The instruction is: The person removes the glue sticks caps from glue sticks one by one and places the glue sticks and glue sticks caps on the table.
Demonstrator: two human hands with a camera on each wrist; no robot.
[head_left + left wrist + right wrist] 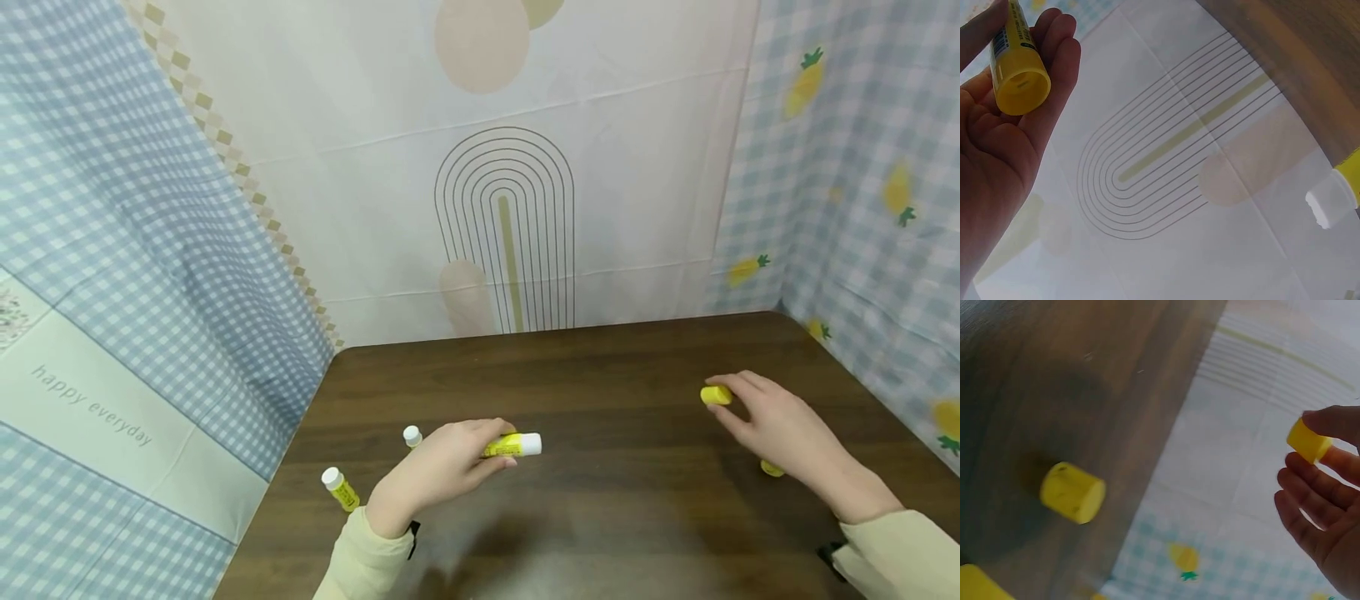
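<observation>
My left hand (442, 467) grips a yellow glue stick (504, 445) lying across its fingers, the white end pointing right. In the left wrist view the round yellow base of this glue stick (1021, 87) faces the camera. Over the right part of the table, my right hand (780, 425) pinches a small yellow cap (716, 395) between thumb and fingertips. The right wrist view shows the held cap (1309, 440) raised off the table. Beneath that hand lies another yellow cap (771, 468), partly hidden in the head view.
Two more glue sticks with white tops stand at the left: one glue stick (341, 490) near the table's edge, another glue stick (412, 436) partly behind my left hand. A further yellow piece (982, 584) shows at the right wrist view's corner. Cloths hang around the brown table (585, 375).
</observation>
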